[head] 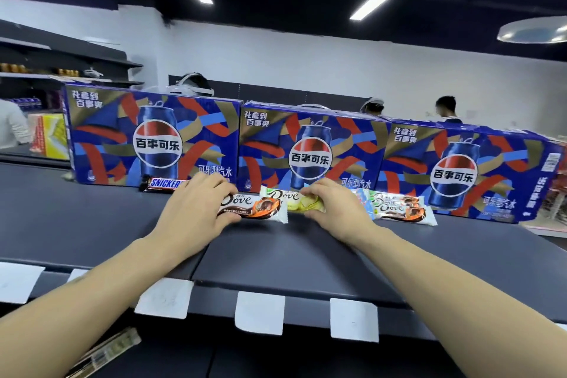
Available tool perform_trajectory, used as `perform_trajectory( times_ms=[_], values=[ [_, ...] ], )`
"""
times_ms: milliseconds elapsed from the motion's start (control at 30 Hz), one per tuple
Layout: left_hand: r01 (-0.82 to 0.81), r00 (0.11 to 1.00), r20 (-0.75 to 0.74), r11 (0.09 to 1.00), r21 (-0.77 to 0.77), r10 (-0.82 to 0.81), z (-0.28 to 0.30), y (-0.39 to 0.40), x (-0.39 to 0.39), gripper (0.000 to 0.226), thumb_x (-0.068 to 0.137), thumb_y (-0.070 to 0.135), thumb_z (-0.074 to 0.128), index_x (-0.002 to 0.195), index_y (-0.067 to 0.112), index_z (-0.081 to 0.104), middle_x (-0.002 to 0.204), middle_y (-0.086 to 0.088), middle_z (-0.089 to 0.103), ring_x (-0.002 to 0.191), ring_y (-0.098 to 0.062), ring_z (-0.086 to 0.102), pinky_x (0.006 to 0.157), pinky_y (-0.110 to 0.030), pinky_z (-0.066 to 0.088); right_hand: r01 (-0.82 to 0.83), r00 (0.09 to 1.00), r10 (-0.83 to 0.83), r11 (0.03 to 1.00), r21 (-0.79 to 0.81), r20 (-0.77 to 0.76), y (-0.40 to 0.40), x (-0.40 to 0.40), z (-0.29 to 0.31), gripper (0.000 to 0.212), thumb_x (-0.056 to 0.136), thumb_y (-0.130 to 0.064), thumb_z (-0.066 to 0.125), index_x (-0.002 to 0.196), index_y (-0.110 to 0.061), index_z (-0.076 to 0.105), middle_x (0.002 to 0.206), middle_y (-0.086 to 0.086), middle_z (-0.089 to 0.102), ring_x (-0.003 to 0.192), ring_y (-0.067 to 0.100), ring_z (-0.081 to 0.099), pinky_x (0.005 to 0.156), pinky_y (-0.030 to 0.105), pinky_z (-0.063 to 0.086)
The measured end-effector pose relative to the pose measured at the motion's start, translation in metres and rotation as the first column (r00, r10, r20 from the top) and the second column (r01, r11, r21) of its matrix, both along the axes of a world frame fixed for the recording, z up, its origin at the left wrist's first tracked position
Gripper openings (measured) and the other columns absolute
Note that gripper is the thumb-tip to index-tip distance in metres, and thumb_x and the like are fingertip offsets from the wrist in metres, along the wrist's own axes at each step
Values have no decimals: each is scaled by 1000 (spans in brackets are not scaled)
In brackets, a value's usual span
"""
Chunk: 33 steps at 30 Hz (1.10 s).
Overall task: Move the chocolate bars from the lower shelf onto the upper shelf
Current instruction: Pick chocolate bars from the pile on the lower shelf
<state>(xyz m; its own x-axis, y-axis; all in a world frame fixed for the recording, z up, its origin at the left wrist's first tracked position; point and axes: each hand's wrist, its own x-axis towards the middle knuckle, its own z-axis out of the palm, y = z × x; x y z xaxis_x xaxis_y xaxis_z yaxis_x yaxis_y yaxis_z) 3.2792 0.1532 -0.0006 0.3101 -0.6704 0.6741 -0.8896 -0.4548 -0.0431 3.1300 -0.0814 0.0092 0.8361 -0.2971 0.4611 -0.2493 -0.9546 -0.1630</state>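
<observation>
Mid-frame on the upper shelf (92, 224), our left hand (196, 209) grips a brown Dove bar (254, 208); our right hand (337, 209) pinches a green one (294, 201).

Room in front, wall of boxes behind

Three cola boxes (310, 147) block the upper shelf's (92, 224) back; its dark front strip lies open to me.
</observation>
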Motion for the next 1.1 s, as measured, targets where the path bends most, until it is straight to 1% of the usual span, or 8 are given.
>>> perform_trajectory(
  times_ms=[133, 267, 500, 600, 667, 733, 933, 1100],
  values=[
    [-10, 1000, 7, 1000, 9, 10, -2, 9, 13, 41, 74, 46, 76, 106, 22, 65, 99, 8, 60, 91, -19, 53, 76, -33, 45, 8, 1000, -8, 1000, 17, 3, 7, 33, -7, 45, 87, -24, 70, 130, -24, 59, 123, -7, 55, 114, 17, 55, 94, 30, 44],
    [2, 1000, 6, 1000, 9, -2, 1, 5, 27, 40, 75, 47, 74, 106, 23, 65, 99, 8, 59, 92, -19, 52, 75, -33, 42, 46, 999, -46, 999, 15, -3, 7, 60, -12, 44, 86, -20, 68, 128, -27, 59, 121, -9, 54, 113, 20, 56, 93, 37, 47],
    [45, 999, 9, 999, 4, -45, 3, -9, 47, 40, 78, 49, 72, 109, 25, 64, 101, 9, 58, 97, -19, 51, 78, -31, 40, 166, 985, -168, 984, -69, -25, -4, 87, -16, 43, 87, -10, 60, 126, -27, 58, 124, -6, 55, 110, 25, 59, 85, 36, 48],
    [59, 998, -14, 998, 15, -59, 0, -15, 53, 42, 78, 51, 70, 111, 25, 63, 103, 9, 58, 99, -18, 51, 80, -31, 41, 209, 976, -215, 967, -148, -21, -5, 95, -15, 44, 86, -8, 59, 125, -28, 58, 123, -3, 58, 107, 28, 59, 82, 36, 47],
    [67, 998, -22, 998, 22, -67, -2, -19, 56, 42, 78, 51, 69, 111, 26, 63, 103, 10, 57, 99, -17, 50, 80, -31, 40, 228, 972, -236, 948, -223, -10, -5, 100, -15, 43, 86, -7, 58, 125, -27, 58, 122, -2, 59, 107, 27, 56, 83, 36, 44],
    [72, 997, -26, 997, 27, -71, -4, -21, 57, 42, 79, 52, 68, 112, 27, 63, 104, 11, 57, 100, -16, 50, 80, -29, 38, 239, 969, -247, 937, -254, 2, -6, 105, -16, 45, 86, -7, 58, 126, -27, 57, 121, -1, 59, 109, 25, 53, 86, 36, 42],
    [76, 997, -30, 996, 37, -75, -2, -23, 57, 43, 81, 52, 66, 115, 28, 62, 106, 12, 56, 103, -15, 48, 81, -28, 35, 264, 962, -275, 927, -265, -2, -9, 111, -16, 44, 87, -9, 58, 128, -26, 56, 120, 0, 57, 109, 25, 51, 90, 36, 39],
    [75, 997, -39, 996, 56, -73, 0, -28, 50, 43, 82, 53, 65, 116, 27, 60, 108, 11, 56, 106, -15, 48, 84, -28, 36, 253, 967, -251, 941, -224, 36, -10, 101, -18, 47, 87, -7, 57, 131, -23, 53, 121, 1, 55, 111, 26, 50, 90, 36, 37]
  ],
)
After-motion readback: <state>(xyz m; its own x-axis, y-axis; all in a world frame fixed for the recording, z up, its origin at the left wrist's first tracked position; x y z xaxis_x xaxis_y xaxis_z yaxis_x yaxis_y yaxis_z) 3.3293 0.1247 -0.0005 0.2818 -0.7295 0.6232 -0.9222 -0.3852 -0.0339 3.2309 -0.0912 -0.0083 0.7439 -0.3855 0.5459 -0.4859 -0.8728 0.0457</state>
